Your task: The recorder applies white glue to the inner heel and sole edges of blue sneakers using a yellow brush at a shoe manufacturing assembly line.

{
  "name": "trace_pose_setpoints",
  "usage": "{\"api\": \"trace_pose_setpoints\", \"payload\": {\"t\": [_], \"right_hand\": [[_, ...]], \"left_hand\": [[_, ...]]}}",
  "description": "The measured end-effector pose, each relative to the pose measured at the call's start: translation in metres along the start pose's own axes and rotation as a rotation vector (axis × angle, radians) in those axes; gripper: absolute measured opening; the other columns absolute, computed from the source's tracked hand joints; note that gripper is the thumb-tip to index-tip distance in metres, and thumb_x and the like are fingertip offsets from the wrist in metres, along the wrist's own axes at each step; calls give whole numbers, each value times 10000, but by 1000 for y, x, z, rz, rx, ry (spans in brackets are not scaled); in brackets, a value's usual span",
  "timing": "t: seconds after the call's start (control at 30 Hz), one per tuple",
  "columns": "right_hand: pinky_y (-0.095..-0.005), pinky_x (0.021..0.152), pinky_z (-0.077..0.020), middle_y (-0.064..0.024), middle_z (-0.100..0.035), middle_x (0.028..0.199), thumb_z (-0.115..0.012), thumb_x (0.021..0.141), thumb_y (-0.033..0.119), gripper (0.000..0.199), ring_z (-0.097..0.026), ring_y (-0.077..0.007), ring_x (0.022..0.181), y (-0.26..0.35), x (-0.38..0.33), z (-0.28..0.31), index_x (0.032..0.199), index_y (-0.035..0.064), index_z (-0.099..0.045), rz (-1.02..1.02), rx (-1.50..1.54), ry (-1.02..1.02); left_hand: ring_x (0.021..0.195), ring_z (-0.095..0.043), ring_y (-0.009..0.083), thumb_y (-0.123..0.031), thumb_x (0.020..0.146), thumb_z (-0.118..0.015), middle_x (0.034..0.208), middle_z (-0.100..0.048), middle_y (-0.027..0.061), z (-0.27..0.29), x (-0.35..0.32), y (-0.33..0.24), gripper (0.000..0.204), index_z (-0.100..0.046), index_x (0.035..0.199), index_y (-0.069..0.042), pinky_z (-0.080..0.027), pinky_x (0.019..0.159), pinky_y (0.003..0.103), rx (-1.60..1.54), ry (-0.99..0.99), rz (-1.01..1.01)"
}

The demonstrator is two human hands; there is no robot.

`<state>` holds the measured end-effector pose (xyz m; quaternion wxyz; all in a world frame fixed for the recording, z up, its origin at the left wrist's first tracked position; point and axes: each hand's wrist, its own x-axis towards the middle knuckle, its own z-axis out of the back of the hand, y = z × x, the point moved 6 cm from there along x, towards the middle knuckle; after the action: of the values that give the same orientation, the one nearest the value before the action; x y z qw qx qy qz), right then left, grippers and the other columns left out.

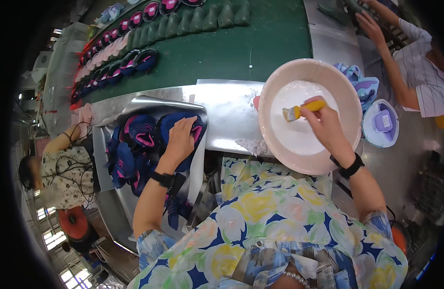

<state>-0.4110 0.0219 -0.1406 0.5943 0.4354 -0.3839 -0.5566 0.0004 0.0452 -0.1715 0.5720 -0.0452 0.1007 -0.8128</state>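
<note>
Clock directions are taken from the centre of the view. Between two and three o'clock, the right hand (pixel 323 120) grasps the yellow handle of a flat brush (pixel 303 111); its pale bristles are set in a metal ferrule, above the smooth white contents (pixel 294 137) of a round, pinkish basin (pixel 278 156). Whether the bristles touch them cannot be told. At nine o'clock, the left hand (pixel 180 140) lies over soft, dark blue shoe uppers (pixel 141 129) with pink linings, piled in a metal bin (pixel 104 166); whether its fingers grip one cannot be told. A shiny metal sheet (pixel 229 113) separates bin from basin, leaving a lane between the hands; a crumpled rag (pixel 253 146) lies at its near edge. At twelve o'clock, the flat green tabletop (pixel 231 60) extends beyond, with tapered dark green forms (pixel 210 20) lined along its far side.
</note>
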Motion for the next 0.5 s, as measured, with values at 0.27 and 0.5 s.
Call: {"api": "trace_pose_setpoints", "payload": {"t": [0.27, 0.5], "right_hand": [[-448, 729, -506, -211, -645, 859, -657, 884, 139, 154, -642, -395, 812, 14, -35, -38, 967, 31, -586, 239, -468, 437], [-334, 694, -508, -152, -662, 850, -671, 901, 126, 168, -644, -273, 734, 56, -53, 57, 982, -10, -615, 219, -319, 105]], "left_hand": [[935, -642, 344, -105, 847, -652, 1049, -654, 129, 31, 17, 25, 275, -610, 1118, -81, -531, 731, 414, 140, -99, 3], [1066, -655, 232, -37, 911, -617, 1228, -642, 86, 91, 33, -24, 506, -469, 1392, -83, -548, 925, 351, -861, -38, -73]]}}
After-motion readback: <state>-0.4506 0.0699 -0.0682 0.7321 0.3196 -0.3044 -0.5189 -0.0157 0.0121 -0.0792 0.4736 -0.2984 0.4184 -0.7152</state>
